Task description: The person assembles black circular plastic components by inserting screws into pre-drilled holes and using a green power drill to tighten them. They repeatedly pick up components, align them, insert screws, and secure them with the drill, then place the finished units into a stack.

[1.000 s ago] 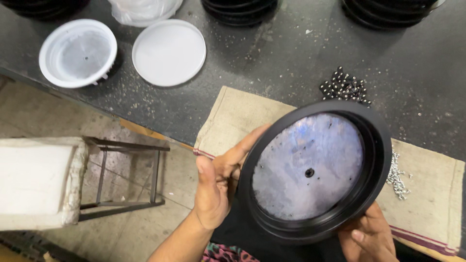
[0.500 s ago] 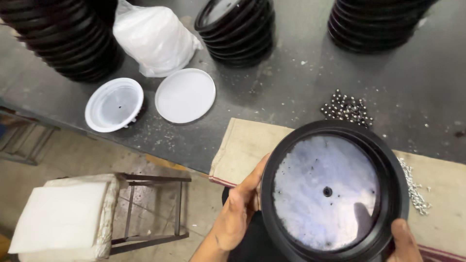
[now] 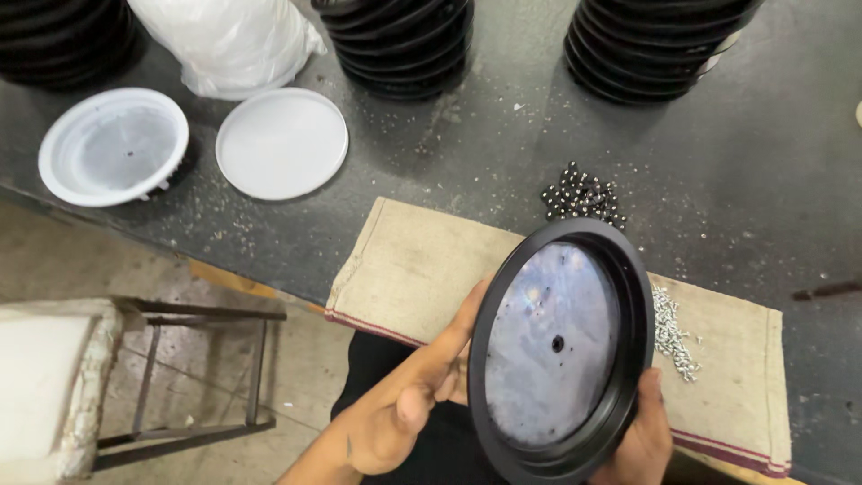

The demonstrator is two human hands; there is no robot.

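Both hands hold a round black dish [image 3: 561, 346] tilted up over the cloth [image 3: 422, 269] at the table's near edge — left hand [image 3: 409, 409] on its side, right hand [image 3: 642, 440] under it, partly hidden. Its shiny middle holds nothing. A white bowl [image 3: 112, 145] sits empty beside a white lid [image 3: 281, 142] — bare table lies around them. Black stacks [image 3: 400, 45] are cut off on top.

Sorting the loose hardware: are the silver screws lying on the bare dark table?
No, the silver screws lie on the burlap cloth, right of the black round housing; only dark beads sit on the table.
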